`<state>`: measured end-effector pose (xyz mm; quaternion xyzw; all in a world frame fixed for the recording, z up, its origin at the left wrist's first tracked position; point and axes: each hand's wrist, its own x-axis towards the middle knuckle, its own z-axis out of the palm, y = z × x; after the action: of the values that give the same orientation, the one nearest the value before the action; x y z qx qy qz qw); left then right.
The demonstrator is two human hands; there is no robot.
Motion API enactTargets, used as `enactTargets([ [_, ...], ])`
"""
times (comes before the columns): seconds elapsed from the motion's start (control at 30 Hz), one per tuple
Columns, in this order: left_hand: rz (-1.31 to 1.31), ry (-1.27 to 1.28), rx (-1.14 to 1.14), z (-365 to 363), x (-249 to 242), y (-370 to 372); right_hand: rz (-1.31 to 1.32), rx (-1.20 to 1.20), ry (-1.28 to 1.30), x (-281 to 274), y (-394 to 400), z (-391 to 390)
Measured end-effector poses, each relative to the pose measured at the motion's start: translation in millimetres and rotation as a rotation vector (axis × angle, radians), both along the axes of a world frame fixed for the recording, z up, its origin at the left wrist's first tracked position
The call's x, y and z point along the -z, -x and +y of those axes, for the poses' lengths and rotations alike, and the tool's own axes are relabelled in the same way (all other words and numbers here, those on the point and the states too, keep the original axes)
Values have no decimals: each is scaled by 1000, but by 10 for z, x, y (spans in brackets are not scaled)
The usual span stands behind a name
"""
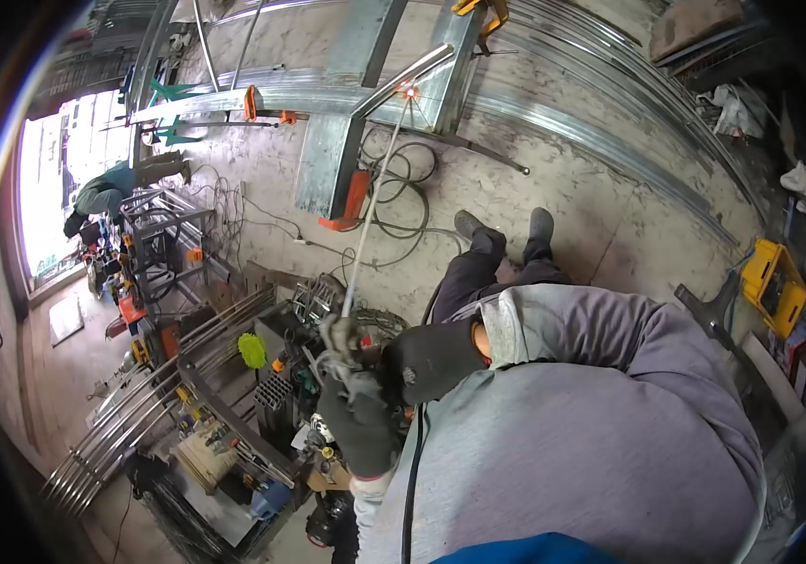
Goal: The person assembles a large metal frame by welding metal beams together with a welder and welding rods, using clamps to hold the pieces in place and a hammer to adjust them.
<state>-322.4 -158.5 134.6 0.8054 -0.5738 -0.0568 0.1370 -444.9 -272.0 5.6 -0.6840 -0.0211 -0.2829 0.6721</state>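
A long pale welding rod (375,202) runs from my gloved hands to a glowing orange spot (409,91) on a steel channel frame (346,101). Both hands wear dark, worn gloves and meet at the near end of the rod. My left hand (358,404) is closed, its greyish fingers gathered around that end. My right hand (426,365) lies against the left one; its fingers are hidden in the cluster, so its grip does not show. Any holder on the rod cannot be made out. A black cable (412,489) hangs beside the grey sleeve.
An orange-and-grey steel beam (332,169) lies under the frame, near coiled cable (393,202). Long metal profiles (600,75) stretch along the floor. Left stands a cluttered tool cart (271,404) with steel tubes (130,423). A bent-over person (107,193) is by the doorway. A yellow crate (774,287) sits right.
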Motion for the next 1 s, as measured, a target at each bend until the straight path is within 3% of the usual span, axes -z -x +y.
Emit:
enactTargets([
  [0.07,269,-415,-128,-277,-231,-52,320,-198,-18,-218,95,-117],
  [0.1,655,-181,-133,-438,-357,64,205,-56,-10,-95,8,13],
  [0.13,907,-144,-434,-483,-381,-25,201,-64,-5,-122,30,-8],
  [0.17,1422,-149,-477,-524,-367,-181,192,-111,-107,-173,77,-45],
  [0.2,1942,-149,-497,-526,-297,-376,185,-156,-209,-203,101,-64],
  [0.23,2089,-238,-336,-459,-131,-596,184,-155,-206,-161,71,-32],
  [0.27,2088,-243,-331,-567,-259,-336,153,-127,-191,-94,22,13],
  [0.33,1134,0,-547,-678,-541,233,126,-90,-180,-75,5,20],
  [0.37,446,-297,-106,-668,-595,173,178,-148,-241,-154,41,-21],
  [0.4,599,73,-157,-263,-383,80,228,-212,-300,-201,54,-36],
  [0.47,232,-113,317,-346,-519,201,189,-204,-255,-177,23,10],
  [0.53,303,-89,248,-119,-348,102,110,-153,-176,-113,-8,61],
  [0.6,505,5,-153,-24,-295,120,34,-82,-97,-71,-21,63],
  [0.63,-29,58,29,67,-245,102,99,-154,-147,-159,34,0],
  [0.73,64,-36,-30,151,-175,111,114,-181,80,-62,-76,21],
  [0.87,217,-76,-73,28,-174,71,108,-184,3,73,-100,105],
  [0.93,211,-84,-66,6,-176,65,-48,-72,70,83,-80,113],
  [1.0,203,-95,-58,-42,-195,82,-46,-77,98,77,-61,103],
])
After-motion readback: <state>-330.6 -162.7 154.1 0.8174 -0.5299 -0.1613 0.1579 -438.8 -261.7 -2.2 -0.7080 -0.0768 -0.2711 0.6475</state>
